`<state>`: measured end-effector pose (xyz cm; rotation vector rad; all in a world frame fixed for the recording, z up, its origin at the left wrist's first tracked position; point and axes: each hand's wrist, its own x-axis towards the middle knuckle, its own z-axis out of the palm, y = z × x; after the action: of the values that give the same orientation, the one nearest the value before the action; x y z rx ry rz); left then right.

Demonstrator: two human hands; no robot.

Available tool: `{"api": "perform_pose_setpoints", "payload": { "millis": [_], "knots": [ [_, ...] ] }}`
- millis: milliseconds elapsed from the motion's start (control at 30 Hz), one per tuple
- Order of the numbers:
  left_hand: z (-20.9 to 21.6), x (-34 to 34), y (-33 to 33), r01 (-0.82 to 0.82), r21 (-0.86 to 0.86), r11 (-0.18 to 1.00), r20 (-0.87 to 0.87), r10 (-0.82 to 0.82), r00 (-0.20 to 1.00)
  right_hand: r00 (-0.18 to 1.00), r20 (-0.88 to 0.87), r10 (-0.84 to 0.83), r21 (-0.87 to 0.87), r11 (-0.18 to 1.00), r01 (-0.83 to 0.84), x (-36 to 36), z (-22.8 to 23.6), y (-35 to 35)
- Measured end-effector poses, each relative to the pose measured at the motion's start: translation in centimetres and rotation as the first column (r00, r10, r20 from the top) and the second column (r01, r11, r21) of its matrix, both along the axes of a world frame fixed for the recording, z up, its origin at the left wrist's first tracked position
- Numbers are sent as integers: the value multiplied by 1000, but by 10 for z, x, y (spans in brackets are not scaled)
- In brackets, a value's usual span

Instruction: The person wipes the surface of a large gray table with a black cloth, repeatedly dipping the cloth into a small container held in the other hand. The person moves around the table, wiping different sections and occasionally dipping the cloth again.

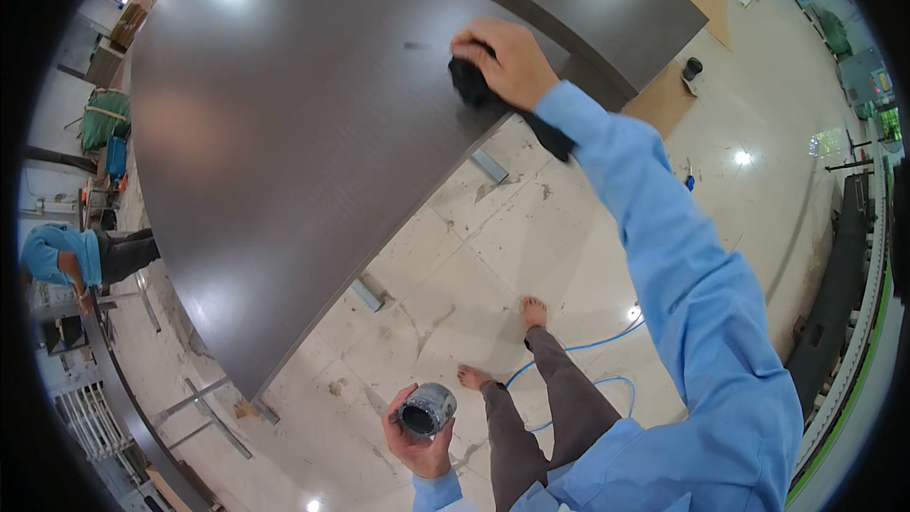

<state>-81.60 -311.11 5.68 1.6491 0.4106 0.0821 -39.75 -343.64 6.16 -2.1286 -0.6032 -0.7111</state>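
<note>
Cloth (467,85) on the panel (284,161), tin (439,398) in the left hand (417,450)

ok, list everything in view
boards: 2, dark brown, top
floor: 1, cream, centre
cloth: 1, black, on board
tin: 1, grey, lower centre
bars: several, silver, under board
tube: count unclear, blue, floor
pot: 1, dark, right
cardboard: several, brown, upper right
sack: 1, green, left
co-worker: 1, blue shirt, left
edge clutter: uncounted, mixed, sides
left fingers: 1 set, bare, on tin
right fingers: 1 set, bare, on cloth
sleeves: 2, blue, below fingers
feet: 2, bare, floor
</note>
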Motion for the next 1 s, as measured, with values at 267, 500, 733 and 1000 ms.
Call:
{"api": "perform_pose_setpoints", "payload": {
  "millis": [267, 500, 733, 1000],
  "knots": [
    [1, -15, 17, -20, -4, 1000, 12, 20, 1000, 825, -294, 482, 160, 876, -455, -152, -45, 119],
    [-5, -40, 42, -87, 39, 995, -25, 88, 996, 738, -560, 377, 402, 902, -156, -238, -43, 111],
    [-17, -47, 51, -114, 17, 993, -13, 114, 993, 924, -376, -72, 222, 961, 165, -211, -51, 103],
    [-18, -67, 73, -95, 76, 993, -1, 95, 995, 917, -367, -159, 302, 912, 279, -211, -96, 158]
  ]
}}
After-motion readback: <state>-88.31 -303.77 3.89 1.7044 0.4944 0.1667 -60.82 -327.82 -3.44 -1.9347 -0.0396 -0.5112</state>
